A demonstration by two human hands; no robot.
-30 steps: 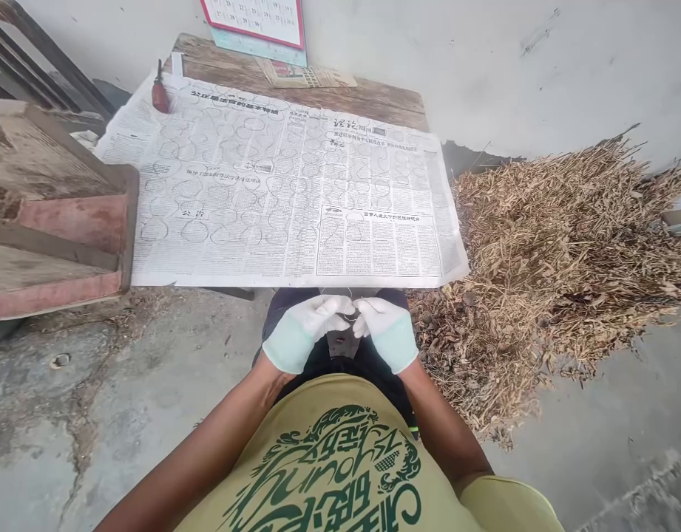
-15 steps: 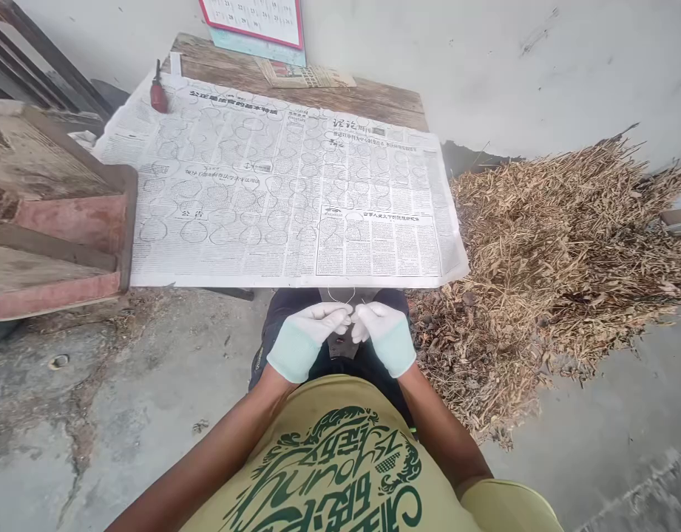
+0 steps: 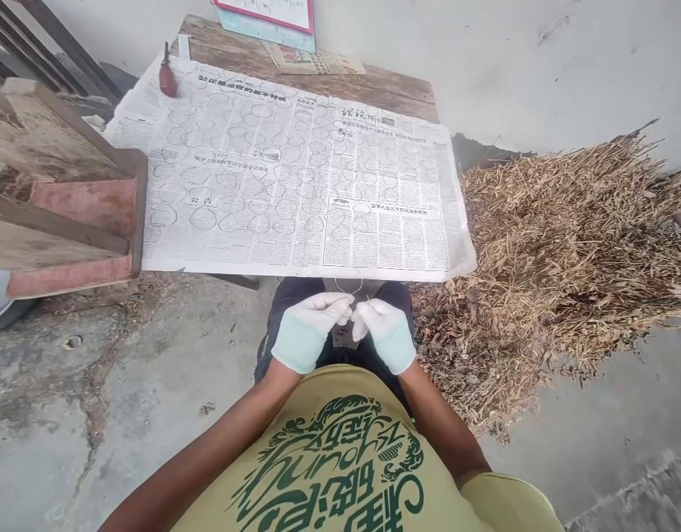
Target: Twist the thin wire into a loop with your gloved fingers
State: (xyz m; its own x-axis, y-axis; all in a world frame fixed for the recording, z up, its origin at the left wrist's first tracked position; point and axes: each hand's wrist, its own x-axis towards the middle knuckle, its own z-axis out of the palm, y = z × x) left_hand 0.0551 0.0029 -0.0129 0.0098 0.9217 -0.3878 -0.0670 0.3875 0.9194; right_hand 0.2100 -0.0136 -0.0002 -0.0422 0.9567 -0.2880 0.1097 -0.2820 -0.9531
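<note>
My left hand (image 3: 308, 329), in a white glove with a pale green cuff, pinches a thin wire loop (image 3: 361, 284) between thumb and fingertips. The loop stands up in front of the fingers, near the table's front edge. Close beside it, my right hand (image 3: 384, 330), gloved the same way, is closed in a pinch with a short thin wire end (image 3: 367, 298) poking up from its fingertips. Whether both ends belong to one wire cannot be made out. Both hands are over my lap. Rows of thin ring shapes (image 3: 203, 217) cover much of the newspaper (image 3: 390, 251) ahead.
The newspaper covers most of a wooden table (image 3: 395, 87). A red-handled screwdriver (image 3: 167, 80) lies at its back left, and a calendar (image 3: 268, 22) stands behind. An overturned wooden stool (image 3: 140, 214) is at left. Dry stalks (image 3: 567, 244) are heaped on the right.
The view has shifted slightly, so the table and newspaper appear higher and further right. Both hands keep their pinch, fingertips still close together.
</note>
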